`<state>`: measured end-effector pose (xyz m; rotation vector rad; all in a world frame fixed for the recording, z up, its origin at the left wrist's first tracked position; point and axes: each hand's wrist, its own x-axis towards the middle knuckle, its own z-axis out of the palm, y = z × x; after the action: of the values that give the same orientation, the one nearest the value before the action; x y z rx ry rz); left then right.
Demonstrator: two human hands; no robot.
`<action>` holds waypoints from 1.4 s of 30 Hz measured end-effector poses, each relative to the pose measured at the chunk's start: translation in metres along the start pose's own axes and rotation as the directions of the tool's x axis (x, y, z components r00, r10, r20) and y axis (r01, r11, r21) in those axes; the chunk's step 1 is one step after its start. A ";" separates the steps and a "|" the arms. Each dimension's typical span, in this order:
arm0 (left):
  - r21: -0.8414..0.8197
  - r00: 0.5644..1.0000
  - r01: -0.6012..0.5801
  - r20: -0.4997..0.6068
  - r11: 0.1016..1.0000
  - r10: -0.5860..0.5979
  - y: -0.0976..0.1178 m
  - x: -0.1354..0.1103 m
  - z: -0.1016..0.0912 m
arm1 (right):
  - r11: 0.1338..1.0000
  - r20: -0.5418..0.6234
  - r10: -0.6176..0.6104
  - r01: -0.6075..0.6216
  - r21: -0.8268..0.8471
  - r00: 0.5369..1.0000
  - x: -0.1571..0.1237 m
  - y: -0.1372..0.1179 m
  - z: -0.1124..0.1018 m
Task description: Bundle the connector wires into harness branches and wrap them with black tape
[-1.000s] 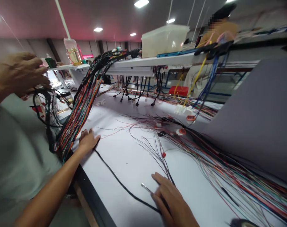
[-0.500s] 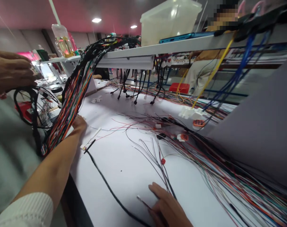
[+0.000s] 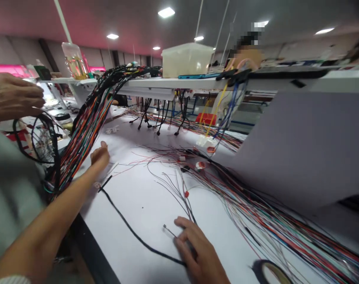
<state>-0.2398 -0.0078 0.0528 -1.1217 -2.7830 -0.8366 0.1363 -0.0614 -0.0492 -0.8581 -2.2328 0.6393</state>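
My left hand (image 3: pixel 100 156) lies at the white table's (image 3: pixel 143 197) left edge, fingers stretched forward, against a thick multicoloured wire bundle (image 3: pixel 81 138) that hangs from an overhead shelf (image 3: pixel 167 83). My right hand (image 3: pixel 197 250) is near the front edge, fingers curled and pressing down the end of a black cable (image 3: pixel 128 228). A thin wire with a metal tip (image 3: pixel 166 228) sticks out beside my fingers. The cable runs across the table to just below my left hand.
Another person's hand (image 3: pixel 13 96) at the upper left holds looped black wires (image 3: pixel 34 138). Several loose coloured wires (image 3: pixel 256 213) fan rightward under a grey board (image 3: pixel 300 146). A tape roll (image 3: pixel 271 272) lies front right. A plastic box (image 3: pixel 187 59) sits on the shelf.
My left hand slid from lying flat on the cable's far end up to the wire bundle. My right hand stayed on the cable. The view swung right, showing the tape roll.
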 end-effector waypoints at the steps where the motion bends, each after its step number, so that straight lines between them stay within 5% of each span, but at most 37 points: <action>1: -0.059 1.000 -0.029 -0.004 0.998 0.029 0.010 -0.013 0.001 | 0.999 -0.017 -0.003 0.004 0.034 1.000 0.001 -0.004 -0.002; 6: -0.437 0.968 -0.113 0.153 0.893 0.197 0.050 -0.117 0.023 | 0.985 0.015 0.040 -0.042 0.165 0.999 0.006 -0.020 -0.006; 8: -0.780 0.860 0.221 0.439 0.586 0.261 0.059 -0.158 0.031 | 0.979 0.039 0.069 -0.076 0.190 0.997 0.008 -0.024 -0.008; 10: -0.790 0.728 0.516 0.608 0.331 0.316 0.063 -0.183 0.035 | 0.973 0.026 0.084 -0.088 0.214 0.996 0.010 -0.026 -0.009; 11: -0.763 0.691 0.595 0.646 0.254 0.323 0.063 -0.191 0.036 | 0.970 0.014 0.090 -0.091 0.227 0.996 0.011 -0.028 -0.010; 13: -0.743 0.684 0.645 0.666 0.181 0.296 0.062 -0.197 0.035 | 0.961 -0.002 0.108 -0.104 0.258 0.994 0.013 -0.031 -0.011; 24: -0.727 0.692 0.683 0.674 0.066 0.259 0.051 -0.212 0.046 | 0.856 0.016 0.366 -0.344 0.385 0.930 0.018 -0.033 0.005; 33: -0.785 0.753 0.614 0.613 0.080 0.238 0.051 -0.209 0.045 | 0.873 0.062 0.345 -0.344 0.346 0.937 0.015 -0.033 0.009; 42: -0.775 0.725 0.621 0.624 0.114 0.291 0.053 -0.214 0.044 | 0.891 0.059 0.312 -0.313 0.327 0.948 0.014 -0.030 0.010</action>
<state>-0.0398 -0.0908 -0.0067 -1.2128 -2.4630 -3.3858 0.1090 -0.0731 -0.0311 -1.0449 -1.9233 1.1352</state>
